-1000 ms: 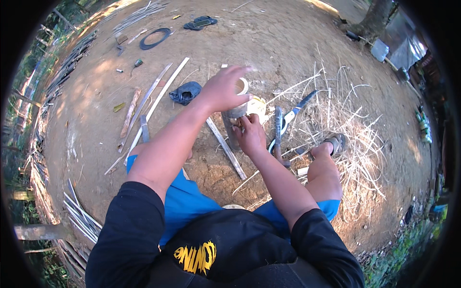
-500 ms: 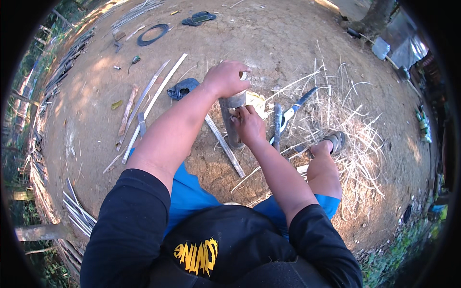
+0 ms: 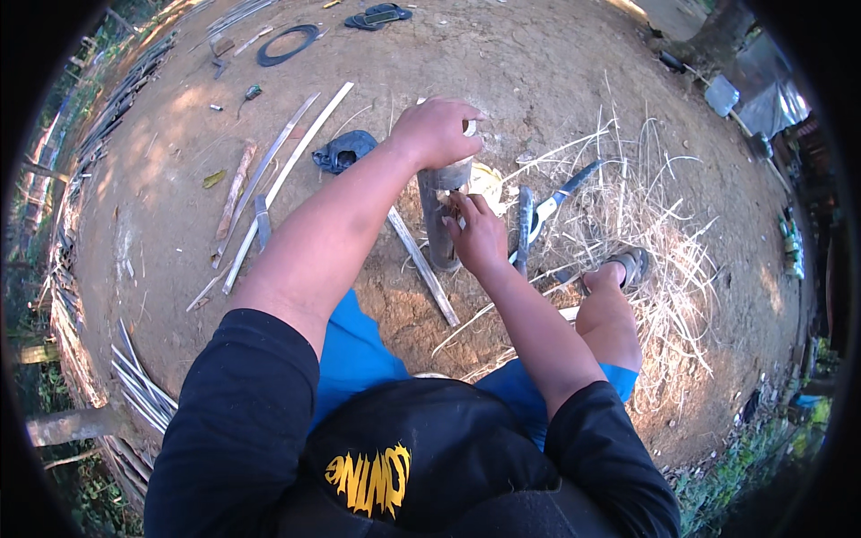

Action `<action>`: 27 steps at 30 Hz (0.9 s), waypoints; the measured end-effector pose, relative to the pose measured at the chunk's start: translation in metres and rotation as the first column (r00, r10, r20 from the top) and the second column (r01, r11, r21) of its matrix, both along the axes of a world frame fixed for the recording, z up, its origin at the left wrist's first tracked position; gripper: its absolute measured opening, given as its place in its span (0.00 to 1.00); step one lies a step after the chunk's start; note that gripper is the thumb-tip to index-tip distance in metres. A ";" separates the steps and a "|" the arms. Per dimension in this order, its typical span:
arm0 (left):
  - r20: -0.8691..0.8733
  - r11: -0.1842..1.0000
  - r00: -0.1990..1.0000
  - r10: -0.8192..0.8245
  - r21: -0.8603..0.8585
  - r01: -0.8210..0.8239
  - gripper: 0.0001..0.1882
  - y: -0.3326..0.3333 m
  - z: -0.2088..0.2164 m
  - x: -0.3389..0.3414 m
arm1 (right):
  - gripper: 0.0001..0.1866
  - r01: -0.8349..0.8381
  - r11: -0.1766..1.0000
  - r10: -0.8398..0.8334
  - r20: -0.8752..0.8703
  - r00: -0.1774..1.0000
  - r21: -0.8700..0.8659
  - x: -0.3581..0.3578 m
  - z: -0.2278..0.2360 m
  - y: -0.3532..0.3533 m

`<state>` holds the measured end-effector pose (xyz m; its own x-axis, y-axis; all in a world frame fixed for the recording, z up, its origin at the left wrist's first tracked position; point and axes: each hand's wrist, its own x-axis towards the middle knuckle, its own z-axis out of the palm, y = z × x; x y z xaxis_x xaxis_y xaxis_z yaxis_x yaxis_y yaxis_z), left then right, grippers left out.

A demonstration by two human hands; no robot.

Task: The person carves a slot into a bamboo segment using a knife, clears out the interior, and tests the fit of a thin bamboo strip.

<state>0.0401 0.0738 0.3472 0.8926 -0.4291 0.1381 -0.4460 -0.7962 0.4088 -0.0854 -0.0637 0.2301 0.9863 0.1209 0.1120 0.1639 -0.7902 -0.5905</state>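
Observation:
An upright grey-brown tube [image 3: 436, 215], which looks like a length of bamboo, stands on the ground between my legs. My left hand [image 3: 438, 133] is wrapped over its upper end, thumb and fingers around the rim. My right hand [image 3: 480, 235] is against the tube's right side, below the left. Its fingers are curled together at a pale, broken-looking spot on the wall; whatever they pinch is too small to make out. Right of that hand lie a dark, narrow bar-like piece [image 3: 525, 220] and a blue-and-white handled tool [image 3: 552, 204].
A flat wooden strip [image 3: 423, 269] lies beside the tube. Farther left are a dark cloth or bag [image 3: 344, 152] and long split strips [image 3: 289, 184]. Pale shavings [image 3: 668, 269] spread around my right foot. A black coil [image 3: 287, 45] and slippers [image 3: 377, 16] lie farther off.
My right hand has shifted slightly down and right from the tube's side, uncovering the pale spot. The left hand keeps its grip on the top. The whole view has tilted slightly.

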 end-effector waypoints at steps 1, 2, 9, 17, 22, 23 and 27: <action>0.010 1.000 1.000 0.010 -0.007 -0.010 0.27 0.001 -0.004 -0.002 | 0.26 -0.008 1.000 0.008 -0.001 1.000 0.010 -0.006 -0.004 0.000; -0.009 1.000 1.000 0.028 0.002 -0.028 0.28 0.002 -0.006 -0.001 | 0.28 0.001 0.999 -0.001 -0.003 1.000 0.049 -0.008 -0.007 0.000; -0.054 0.981 0.979 0.196 0.025 -0.195 0.29 0.037 -0.020 0.022 | 0.27 0.173 0.946 -0.166 -0.048 0.985 0.274 -0.021 -0.039 -0.006; -0.103 0.960 0.957 0.272 -0.046 -0.278 0.29 0.064 -0.028 0.029 | 0.22 -0.343 0.925 0.102 -0.761 0.641 -0.165 -0.075 -0.139 -0.020; -0.102 0.975 0.975 0.198 -0.081 -0.207 0.28 0.065 -0.030 0.031 | 0.22 -0.267 0.942 0.004 -0.785 0.619 -0.205 -0.105 -0.204 -0.012; -0.109 0.973 0.976 0.191 -0.114 -0.203 0.27 0.068 -0.032 0.031 | 0.24 -0.256 0.945 -0.010 -0.801 0.599 -0.203 -0.105 -0.210 -0.014; -0.182 0.968 0.972 0.151 -0.169 -0.183 0.27 0.048 -0.026 0.036 | 0.39 -0.305 0.919 -0.050 -0.841 0.539 -0.251 -0.113 -0.252 -0.020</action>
<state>0.0764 0.1222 0.3210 0.9664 -0.2531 0.0443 -0.2265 -0.7578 0.6120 -0.1986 -0.0838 -0.0219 0.5824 0.1054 -0.8060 -0.1341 -0.9655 -0.2231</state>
